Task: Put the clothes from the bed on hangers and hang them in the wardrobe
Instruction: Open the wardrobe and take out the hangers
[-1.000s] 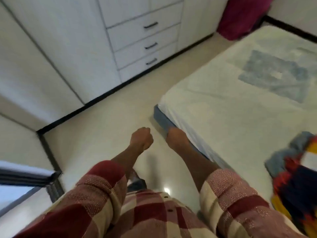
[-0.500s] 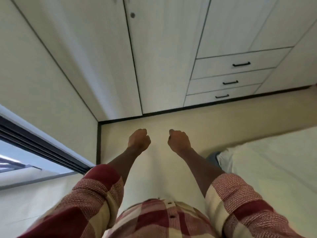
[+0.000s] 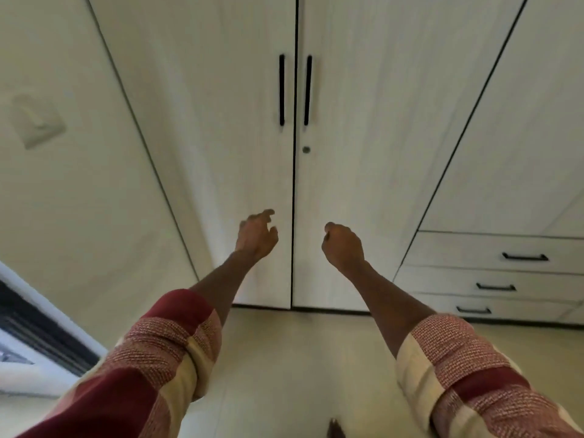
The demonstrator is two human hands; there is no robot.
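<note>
A white wardrobe fills the view, its left door (image 3: 221,121) and right door (image 3: 373,121) both closed. Two black vertical handles, the left handle (image 3: 281,90) and the right handle (image 3: 308,90), flank the centre gap, with a small round lock (image 3: 306,149) under them. My left hand (image 3: 256,235) is raised before the left door, below the handles, its fingers loosely spread and holding nothing. My right hand (image 3: 343,246) hangs before the right door with fingers curled in, also holding nothing. Neither hand touches the doors. No clothes, hangers or bed are in view.
Three white drawers (image 3: 493,270) with black handles sit low at the right. A plain wall with a switch plate (image 3: 38,121) is at the left, a dark window frame (image 3: 41,336) below it. Pale floor (image 3: 300,374) lies under my arms.
The view has swung left from the bed to face the wardrobe doors. Both arms have lifted toward the doors, and my left hand's fingers have uncurled from a fist.
</note>
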